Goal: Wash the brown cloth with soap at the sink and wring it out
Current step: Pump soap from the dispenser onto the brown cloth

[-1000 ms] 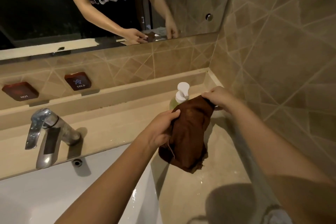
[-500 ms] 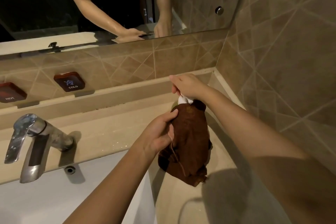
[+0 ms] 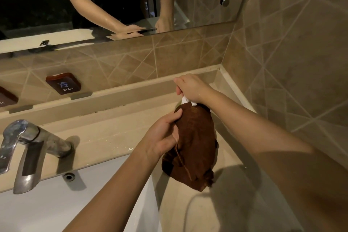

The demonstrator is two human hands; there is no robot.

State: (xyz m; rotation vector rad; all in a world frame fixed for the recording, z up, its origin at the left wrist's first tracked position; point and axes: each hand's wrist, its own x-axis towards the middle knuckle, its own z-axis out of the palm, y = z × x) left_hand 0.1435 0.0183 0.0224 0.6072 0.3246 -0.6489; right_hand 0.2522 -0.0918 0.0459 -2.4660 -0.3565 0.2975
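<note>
Brown cloth (image 3: 194, 145) bunched, hangs above counter (image 3: 105, 137) right of sink (image 3: 47, 203), top edge raised just under white soap pump (image 3: 185, 100). Head view: left hand (image 3: 162, 137) grips cloth's upper left side, thumb on front, fingers curled behind. Right hand (image 3: 194, 88), second ago pinching cloth top, now off cloth and on pump head, fingers curled down over it; bottle hidden behind cloth. No water seen at tap (image 3: 28, 147). Judgement: soaping step starting; lather, rinse, wring all left
</note>
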